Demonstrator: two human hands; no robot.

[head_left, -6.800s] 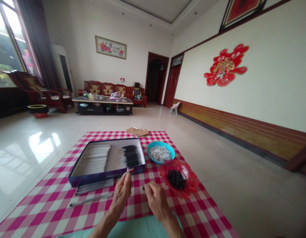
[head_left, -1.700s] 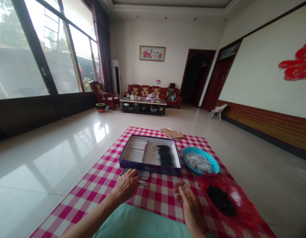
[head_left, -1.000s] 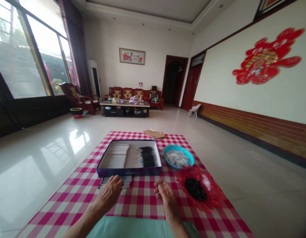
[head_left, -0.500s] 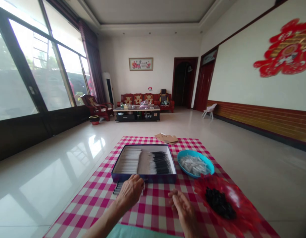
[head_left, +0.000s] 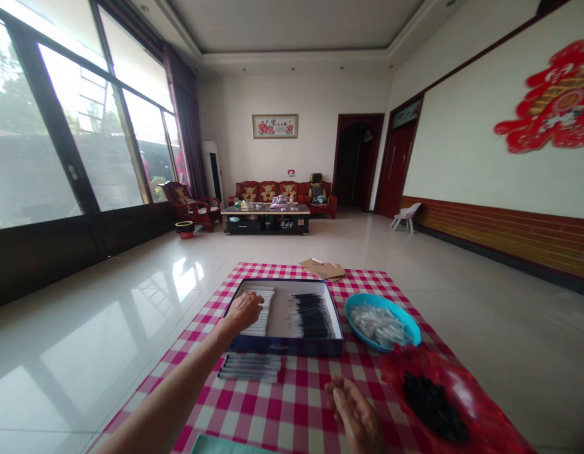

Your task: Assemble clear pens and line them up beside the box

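On a checked tablecloth [head_left: 296, 410]: an open box [head_left: 282, 346] holding two batches of thin rods [head_left: 313, 317] side by side, more rods [head_left: 250, 367] lying just before it, a plastic bowl [head_left: 381, 321] to its right, and a scalloped dish [head_left: 443, 397] of dark pieces [head_left: 434, 407] nearer, below that bowl. Flattened cardboard [head_left: 323, 269] at the cloth's far edge.

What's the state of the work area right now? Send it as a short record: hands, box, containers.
left hand: reaching into the box, curled over the white sticks; cannot tell if it holds one
right hand: open, above the checked cloth, nearest the red dish
box: open, dark blue; white sticks left, black-tipped sticks right
in front of box: row of dark rods
blue bowl: white pieces
red dish: black pieces
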